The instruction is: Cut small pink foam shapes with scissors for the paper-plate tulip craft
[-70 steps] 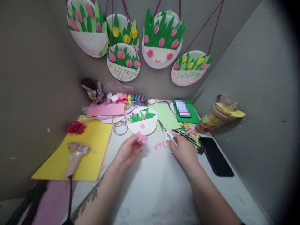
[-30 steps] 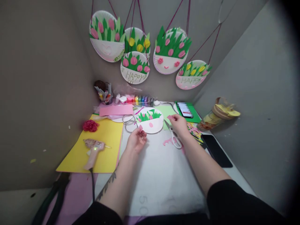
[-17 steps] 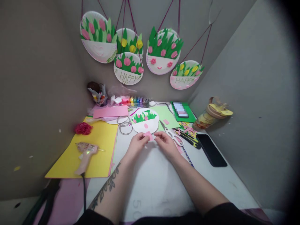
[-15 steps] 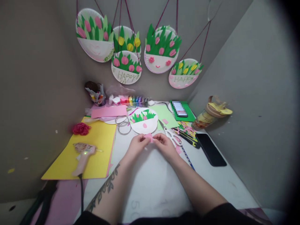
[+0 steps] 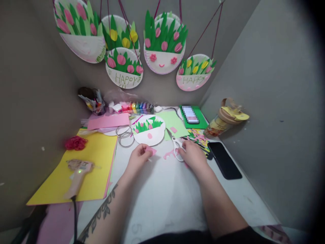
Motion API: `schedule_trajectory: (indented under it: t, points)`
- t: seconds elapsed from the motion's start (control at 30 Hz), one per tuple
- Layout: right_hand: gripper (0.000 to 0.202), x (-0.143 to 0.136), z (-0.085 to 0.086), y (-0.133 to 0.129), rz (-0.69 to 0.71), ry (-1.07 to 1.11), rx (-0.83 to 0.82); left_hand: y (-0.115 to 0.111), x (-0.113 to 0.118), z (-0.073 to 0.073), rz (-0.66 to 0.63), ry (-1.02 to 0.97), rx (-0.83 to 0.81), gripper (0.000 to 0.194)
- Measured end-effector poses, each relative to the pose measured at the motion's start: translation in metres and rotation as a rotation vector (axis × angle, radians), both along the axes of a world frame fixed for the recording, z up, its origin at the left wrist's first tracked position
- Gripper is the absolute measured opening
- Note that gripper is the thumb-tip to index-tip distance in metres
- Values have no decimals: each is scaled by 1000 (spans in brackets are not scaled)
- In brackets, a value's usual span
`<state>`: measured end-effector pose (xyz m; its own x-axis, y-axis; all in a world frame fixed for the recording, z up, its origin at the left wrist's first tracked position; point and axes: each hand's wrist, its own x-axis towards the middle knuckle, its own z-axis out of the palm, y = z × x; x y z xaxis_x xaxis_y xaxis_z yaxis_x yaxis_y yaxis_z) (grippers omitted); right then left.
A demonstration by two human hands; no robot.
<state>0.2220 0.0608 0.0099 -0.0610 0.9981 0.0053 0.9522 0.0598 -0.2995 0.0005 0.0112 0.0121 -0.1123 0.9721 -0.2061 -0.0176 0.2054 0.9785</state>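
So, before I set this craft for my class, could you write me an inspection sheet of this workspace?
Surface: white tabletop with faint numerals; yellow paper at left.
Job's things: pink paper piece; white-handled scissors; decorated paper plate beyond the left hand.
Clutter: mixed paper scraps, metal rings, magenta yarn, black smartphone, lidded tumbler.
Hands: left pinches the pink paper piece; right hand has its fingers at the scissors' handle, grip unclear.
Cables: black cord runs from the glue gun, which lies on the yellow paper with its green light lit.
Surroundings: grey walls; paper-plate baskets hang on dark red strings.
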Motion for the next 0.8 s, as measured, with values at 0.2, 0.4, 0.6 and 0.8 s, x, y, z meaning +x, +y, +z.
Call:
schedule_trajectory:
  t: [0.2, 0.4, 0.6, 0.8]
  points:
    - [37, 6, -2, 4, 29, -187, -160, 2, 1, -1, 167, -240, -82, 23]
    - [30, 16, -2, 8, -61, -11, -98, 3, -2, 1, 254, -463, -62, 41]
    - [24, 10, 2, -2, -7, 844, -145, -2, -3, 14, 247, -468, -21, 31]
    - [19, -31, 8, -34, 165, 1024, -453, -12, -3, 30, 288, -324, 51, 28]
